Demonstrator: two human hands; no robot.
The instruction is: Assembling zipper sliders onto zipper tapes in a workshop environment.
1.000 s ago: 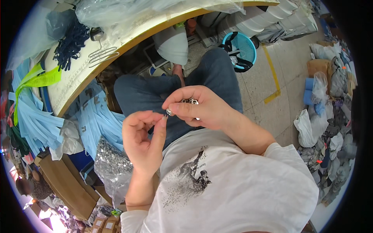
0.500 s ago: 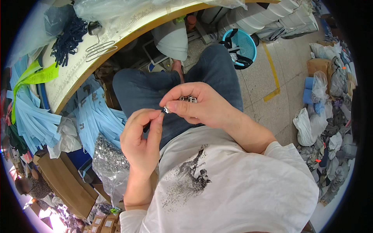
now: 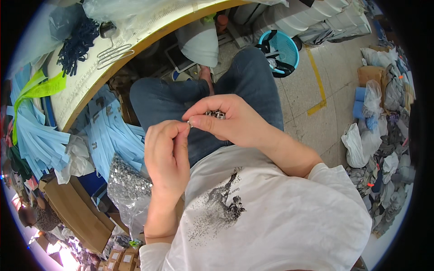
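Observation:
My right hand (image 3: 242,121) is curled around several small silver metal fittings (image 3: 216,114), which show in its palm. Its thumb and forefinger pinch one more small metal fitting (image 3: 190,124), mostly covered by the fingers. The fingertips of my left hand (image 3: 165,156) meet the right ones at that piece. My left thumb and forefinger are closed, and whatever lies between them is hidden. Both hands are held above my lap, in front of my white shirt.
A clear plastic bag of silver pieces (image 3: 128,183) is beside my left forearm. Light blue strips (image 3: 108,131) hang by the curved table (image 3: 86,92), where dark cords (image 3: 79,47) lie. A blue basket (image 3: 289,52) stands on the floor; heaped cloth and bags (image 3: 384,153) lie right.
My left hand has moved slightly up and right, its fingertips closer to the right hand's. The metal piece between them, plainly visible before, is now mostly covered. The right hand has shifted slightly left.

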